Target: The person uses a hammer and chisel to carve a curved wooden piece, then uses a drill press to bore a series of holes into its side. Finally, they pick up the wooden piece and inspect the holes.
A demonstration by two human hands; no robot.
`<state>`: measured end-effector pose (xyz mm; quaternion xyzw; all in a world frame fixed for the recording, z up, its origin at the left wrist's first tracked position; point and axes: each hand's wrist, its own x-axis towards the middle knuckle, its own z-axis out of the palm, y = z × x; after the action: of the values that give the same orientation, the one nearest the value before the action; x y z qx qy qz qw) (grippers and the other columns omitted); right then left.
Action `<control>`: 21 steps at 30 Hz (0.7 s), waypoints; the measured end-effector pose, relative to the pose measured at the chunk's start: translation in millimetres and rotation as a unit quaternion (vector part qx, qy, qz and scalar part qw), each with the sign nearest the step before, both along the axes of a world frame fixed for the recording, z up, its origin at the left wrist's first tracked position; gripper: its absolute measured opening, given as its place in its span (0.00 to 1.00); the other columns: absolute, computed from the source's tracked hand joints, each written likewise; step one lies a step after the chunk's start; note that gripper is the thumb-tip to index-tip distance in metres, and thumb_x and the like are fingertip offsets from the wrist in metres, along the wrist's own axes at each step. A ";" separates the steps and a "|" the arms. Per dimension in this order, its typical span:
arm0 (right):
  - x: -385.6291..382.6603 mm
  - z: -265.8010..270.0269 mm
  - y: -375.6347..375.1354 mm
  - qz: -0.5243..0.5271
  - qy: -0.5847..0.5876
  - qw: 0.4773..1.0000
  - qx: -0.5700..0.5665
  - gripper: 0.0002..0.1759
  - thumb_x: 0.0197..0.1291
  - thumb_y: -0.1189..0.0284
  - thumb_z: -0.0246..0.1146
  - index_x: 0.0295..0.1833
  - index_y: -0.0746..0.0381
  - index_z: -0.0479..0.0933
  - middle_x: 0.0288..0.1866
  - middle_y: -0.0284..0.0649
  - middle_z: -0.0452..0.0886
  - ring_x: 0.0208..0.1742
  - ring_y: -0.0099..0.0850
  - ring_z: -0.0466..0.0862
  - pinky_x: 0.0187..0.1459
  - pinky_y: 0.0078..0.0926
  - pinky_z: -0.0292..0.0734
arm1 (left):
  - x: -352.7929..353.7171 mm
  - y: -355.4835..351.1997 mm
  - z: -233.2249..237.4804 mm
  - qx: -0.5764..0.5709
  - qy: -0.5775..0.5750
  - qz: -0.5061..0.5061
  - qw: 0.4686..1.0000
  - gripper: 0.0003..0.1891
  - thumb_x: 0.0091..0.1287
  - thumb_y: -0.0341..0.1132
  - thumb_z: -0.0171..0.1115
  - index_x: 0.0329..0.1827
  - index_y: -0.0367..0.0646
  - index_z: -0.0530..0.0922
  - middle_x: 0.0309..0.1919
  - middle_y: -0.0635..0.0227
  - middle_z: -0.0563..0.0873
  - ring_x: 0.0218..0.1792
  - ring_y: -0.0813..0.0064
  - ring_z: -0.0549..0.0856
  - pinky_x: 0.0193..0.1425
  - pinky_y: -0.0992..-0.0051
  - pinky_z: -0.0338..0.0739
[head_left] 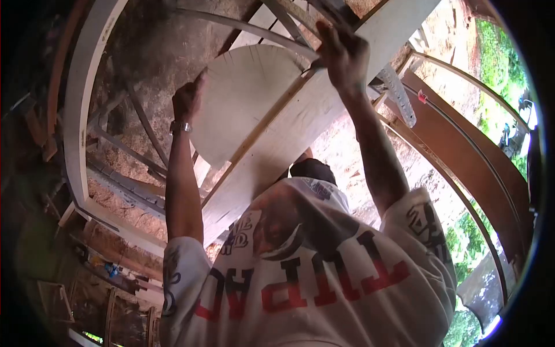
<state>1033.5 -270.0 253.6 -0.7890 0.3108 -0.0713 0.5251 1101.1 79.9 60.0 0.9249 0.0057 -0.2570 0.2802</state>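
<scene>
A pale round wooden board (243, 104) lies in front of me, with short dark lines near its far rim. My left hand (188, 99), with a watch at the wrist, is closed on the board's left edge. A long pale plank (300, 118) with a brown edge runs diagonally over the board's right side. My right hand (347, 58) is above the plank's far part, its fingers curled and blurred. Something dark shows by those fingers, but I cannot make out what it is.
A curved pale wooden frame (78, 115) stands at the left. Dark thin bars (248, 28) cross at the back. A grey metal piece with holes (399, 95) is right of the plank. A curved brown panel (462, 150) rises at the right, with greenery beyond.
</scene>
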 end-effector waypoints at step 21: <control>-56.4 -49.6 18.7 0.045 -0.235 0.967 -0.089 0.14 0.70 0.79 0.66 0.57 0.67 0.72 0.36 0.41 0.85 0.35 0.26 0.86 0.39 0.21 0.81 | -3.6 -0.6 1.4 -0.014 -0.008 -0.007 1.000 0.42 0.70 0.73 0.50 0.30 0.34 0.82 0.28 0.45 0.85 0.32 0.46 0.82 0.41 0.56 0.75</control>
<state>977.2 -251.3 204.1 -0.8071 0.1354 -0.2579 0.5136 1097.5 79.3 61.4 0.9227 -0.0062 -0.2519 0.2916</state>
